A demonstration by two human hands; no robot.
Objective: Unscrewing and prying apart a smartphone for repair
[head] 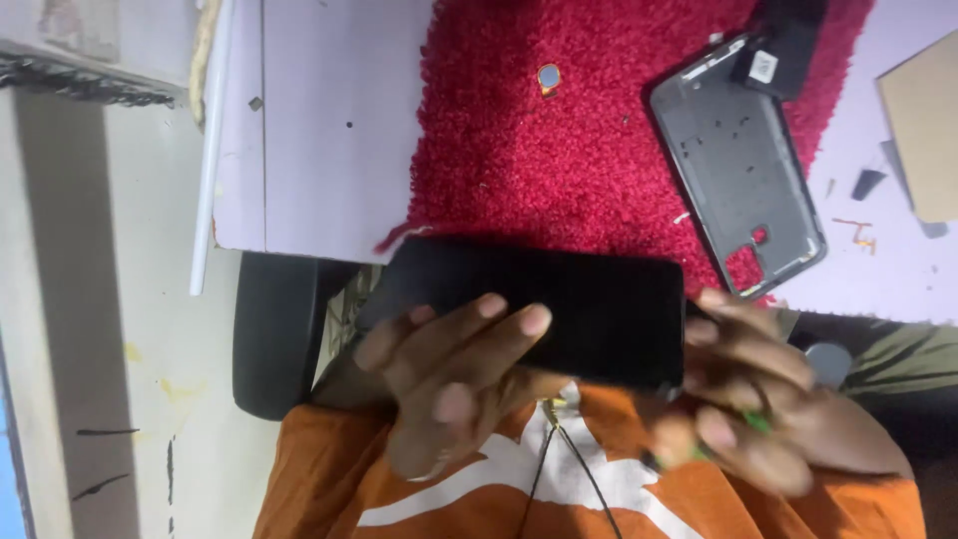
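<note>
Head view. The left hand supports a black phone from below, fingers curled over its dark face. The right hand grips the phone's right end, fingers bent, pinching a green-handled tool. The phone hovers at the edge of a red mat, near a grey phone frame.

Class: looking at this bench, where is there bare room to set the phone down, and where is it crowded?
Free: red mat between the small round part and the phone; lilac table left of the mat. Crowded: right side, around the grey frame and cardboard.
</note>
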